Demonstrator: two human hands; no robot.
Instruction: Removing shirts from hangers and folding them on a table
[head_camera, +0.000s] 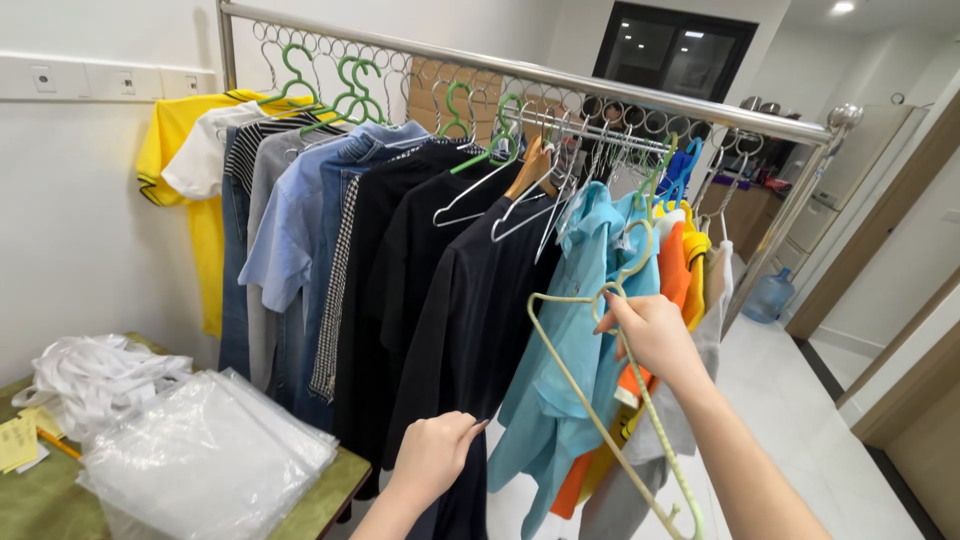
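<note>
While the right hand (655, 335) pinches an empty pale-green plastic hanger (600, 400) below the steel clothes rail (560, 78), the left hand (435, 455) grips the hem of a black garment (470, 320) hanging from that rail, fingers probably curled shut. A clear plastic bag (205, 455) lies left of the rail.
</note>
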